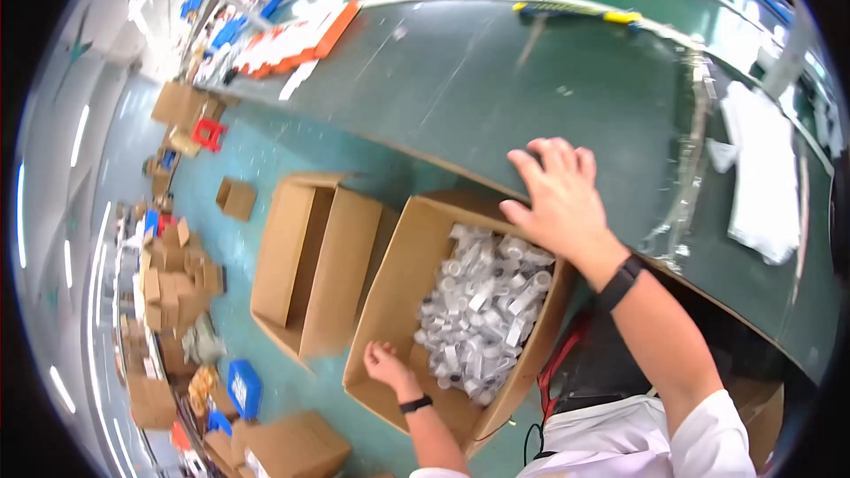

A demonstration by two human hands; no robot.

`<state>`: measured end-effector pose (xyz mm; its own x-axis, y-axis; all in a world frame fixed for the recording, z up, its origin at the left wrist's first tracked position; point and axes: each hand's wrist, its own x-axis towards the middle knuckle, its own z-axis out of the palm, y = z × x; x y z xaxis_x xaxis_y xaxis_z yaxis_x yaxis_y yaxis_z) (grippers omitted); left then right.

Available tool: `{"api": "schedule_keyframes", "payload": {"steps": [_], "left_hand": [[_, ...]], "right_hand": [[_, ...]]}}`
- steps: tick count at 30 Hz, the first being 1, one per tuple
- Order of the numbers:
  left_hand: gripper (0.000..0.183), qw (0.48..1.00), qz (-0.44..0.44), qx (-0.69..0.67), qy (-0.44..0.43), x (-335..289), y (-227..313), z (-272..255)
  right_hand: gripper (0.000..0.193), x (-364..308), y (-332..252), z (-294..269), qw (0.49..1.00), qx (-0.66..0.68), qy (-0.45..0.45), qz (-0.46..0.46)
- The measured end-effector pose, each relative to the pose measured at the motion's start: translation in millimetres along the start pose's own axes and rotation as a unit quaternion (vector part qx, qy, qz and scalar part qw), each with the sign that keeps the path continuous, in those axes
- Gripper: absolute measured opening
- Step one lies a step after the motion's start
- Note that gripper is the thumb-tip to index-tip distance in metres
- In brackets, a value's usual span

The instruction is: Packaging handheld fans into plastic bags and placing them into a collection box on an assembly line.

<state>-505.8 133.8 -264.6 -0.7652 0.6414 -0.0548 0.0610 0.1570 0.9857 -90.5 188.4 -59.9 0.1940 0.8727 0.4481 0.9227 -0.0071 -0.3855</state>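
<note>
A large open cardboard box stands below the table edge, partly filled with a heap of small white and clear plastic pieces. Over the left part of this box is my left hand, with its fingers curled in; whatever they may hold is hidden. My right hand is stretched out at the edge of the dark green worktable, above the far right corner of the box. Its fingers are spread, with nothing seen in them. Each wrist wears a black band.
Left of the filled box stands another open carton. On the table lie an orange tray with white items, a yellow and dark tool and white bags. A blue crate, a red stool and several cartons are on the floor.
</note>
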Motion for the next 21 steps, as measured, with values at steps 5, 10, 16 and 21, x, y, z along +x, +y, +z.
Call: {"api": "schedule_keyframes", "payload": {"steps": [5,10,16,21], "left_hand": [[0.02,0.983,0.169,-0.011,-0.077,-72.3,128.7,38.1],[0.009,0.891,0.325,-0.111,-0.298,-190.8,209.3,106.4],[0.011,0.729,0.326,-0.1,-0.594,-316.2,231.2,183.5],[0.011,0.719,0.242,-0.088,-0.646,-360.4,195.2,236.4]], "right_hand": [[0.047,-46.4,-12.8,-42.4,0.975,0.214,0.063,-0.017],[0.043,-108.6,25.6,-133.7,0.943,0.331,0.024,0.009],[0.042,-196.1,123.0,-234.9,0.948,0.187,0.184,0.178],[0.038,-257.0,202.1,-329.2,0.879,0.099,0.299,0.359]]}}
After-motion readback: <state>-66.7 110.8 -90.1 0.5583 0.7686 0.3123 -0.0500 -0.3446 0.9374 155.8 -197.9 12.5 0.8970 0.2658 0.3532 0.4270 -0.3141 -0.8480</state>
